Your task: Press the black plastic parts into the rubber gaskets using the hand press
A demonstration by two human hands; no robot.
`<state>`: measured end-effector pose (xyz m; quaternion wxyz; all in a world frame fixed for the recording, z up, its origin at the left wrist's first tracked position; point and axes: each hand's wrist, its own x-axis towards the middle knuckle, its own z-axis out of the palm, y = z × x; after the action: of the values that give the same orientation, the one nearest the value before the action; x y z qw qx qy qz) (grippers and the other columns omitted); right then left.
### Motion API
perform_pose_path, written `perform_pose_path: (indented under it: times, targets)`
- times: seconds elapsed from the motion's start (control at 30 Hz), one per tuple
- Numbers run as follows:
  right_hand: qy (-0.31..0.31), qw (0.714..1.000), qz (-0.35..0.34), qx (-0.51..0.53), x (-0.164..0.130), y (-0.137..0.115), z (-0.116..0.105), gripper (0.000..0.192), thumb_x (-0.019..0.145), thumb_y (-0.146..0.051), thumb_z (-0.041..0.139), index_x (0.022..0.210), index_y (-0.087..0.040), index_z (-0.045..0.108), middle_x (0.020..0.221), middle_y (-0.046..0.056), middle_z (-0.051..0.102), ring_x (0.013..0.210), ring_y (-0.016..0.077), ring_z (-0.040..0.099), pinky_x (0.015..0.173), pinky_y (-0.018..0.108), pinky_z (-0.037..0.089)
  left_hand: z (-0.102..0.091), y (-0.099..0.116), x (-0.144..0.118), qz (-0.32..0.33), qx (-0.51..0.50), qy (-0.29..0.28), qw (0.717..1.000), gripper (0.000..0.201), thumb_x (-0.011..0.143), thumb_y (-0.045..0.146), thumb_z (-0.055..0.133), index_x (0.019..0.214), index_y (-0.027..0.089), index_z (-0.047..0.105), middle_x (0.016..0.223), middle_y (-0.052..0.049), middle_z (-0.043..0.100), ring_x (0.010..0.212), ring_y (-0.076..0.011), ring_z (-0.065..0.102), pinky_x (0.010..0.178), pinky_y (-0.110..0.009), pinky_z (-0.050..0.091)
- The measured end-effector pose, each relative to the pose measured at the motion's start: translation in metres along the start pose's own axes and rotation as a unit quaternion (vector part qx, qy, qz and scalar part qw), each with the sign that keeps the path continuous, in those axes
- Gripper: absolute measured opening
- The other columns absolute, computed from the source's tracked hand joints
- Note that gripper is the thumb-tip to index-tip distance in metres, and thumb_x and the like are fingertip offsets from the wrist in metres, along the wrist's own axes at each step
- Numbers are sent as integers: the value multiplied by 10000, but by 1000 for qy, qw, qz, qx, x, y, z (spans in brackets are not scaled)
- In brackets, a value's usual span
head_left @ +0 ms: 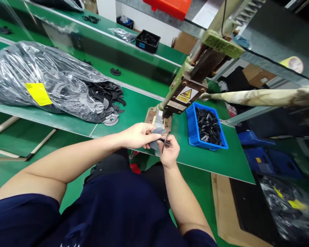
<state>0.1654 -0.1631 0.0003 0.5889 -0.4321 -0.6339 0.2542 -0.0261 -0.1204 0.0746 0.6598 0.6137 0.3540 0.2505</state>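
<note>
My left hand (140,134) is closed, thumb and fingers pinching grey curved plastic pieces (153,145) at the table's front edge. Close beside it my right hand (170,151) grips a thin black curved piece (166,142), which stands on edge between the fingers. The two hands almost touch, and the pieces meet or overlap between them; whether they are joined I cannot tell. Just beyond the hands stands a green hand press (181,91) on a metal base (150,116). A large clear plastic bag (67,73) lies to the left, spilling similar black and grey curved pieces (110,111).
A blue bin (208,145) of small black parts stands right of the press. The press's pale lever (262,96) reaches out rightward. Behind a clear panel sits a black tray (148,50) of dark parts. One loose curved piece (115,71) lies near that panel.
</note>
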Motion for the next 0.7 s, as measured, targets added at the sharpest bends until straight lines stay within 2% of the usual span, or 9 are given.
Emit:
perform_pose_path:
  times: [0.13,0.33,0.53,0.7]
  targets:
    - [21,1000,-8,5,-5,-6,-3,224,894,-449,754,961,-254,666,913,17,708,834,160,682,775,342,599,5,6,-3,-5,12,-16,1000,329,911,509,760,898,195,660,756,-13,728,594,-155,696,540,-244,568]
    - [32,999,-5,-1,-17,-3,-12,170,883,-382,753,940,-252,659,910,14,692,853,165,667,804,353,582,9,10,2,-65,-31,-58,996,370,888,541,782,874,201,636,691,-4,709,504,-137,663,485,-226,525]
    - [42,999,32,9,-25,5,-14,191,902,-368,731,1037,-249,667,980,16,715,872,155,685,812,335,587,7,15,6,-45,40,-33,998,312,898,500,781,904,206,677,741,-5,738,551,-145,697,504,-219,536]
    - [57,997,46,26,-22,-1,-8,196,903,-386,736,1005,-241,653,937,10,711,823,144,681,766,315,586,10,17,4,-43,24,-27,998,311,908,490,778,936,194,685,763,-23,747,549,-156,705,477,-221,528]
